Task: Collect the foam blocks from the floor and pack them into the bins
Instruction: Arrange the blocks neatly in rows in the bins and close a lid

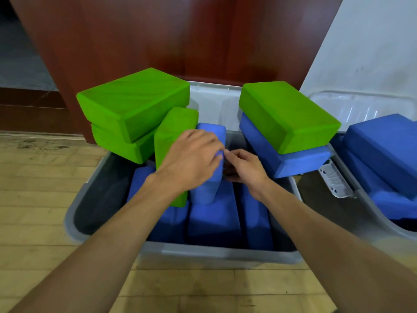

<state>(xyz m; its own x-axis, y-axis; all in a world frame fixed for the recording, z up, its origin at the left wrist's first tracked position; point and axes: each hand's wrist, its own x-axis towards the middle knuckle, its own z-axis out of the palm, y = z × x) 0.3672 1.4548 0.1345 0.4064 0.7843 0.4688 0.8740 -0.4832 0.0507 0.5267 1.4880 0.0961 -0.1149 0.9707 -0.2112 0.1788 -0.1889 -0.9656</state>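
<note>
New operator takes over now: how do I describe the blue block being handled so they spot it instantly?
Start at the grey bin in the middle of the view, with blue blocks lying along its bottom. Two blocks stand on end inside; take the upright blue block, right of the upright green block. It alone is blue and standing, with the left hand gripping its top.

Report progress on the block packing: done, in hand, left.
Done: blue blocks stand packed in the grey bin; more blue blocks pile at far right. In hand: the left hand grips an upright blue block beside an upright green block, the right hand close against it. Left: seating those two, plus the green pair and green-on-blue stack perched on the bin's far corners. No floor blocks show.
</note>
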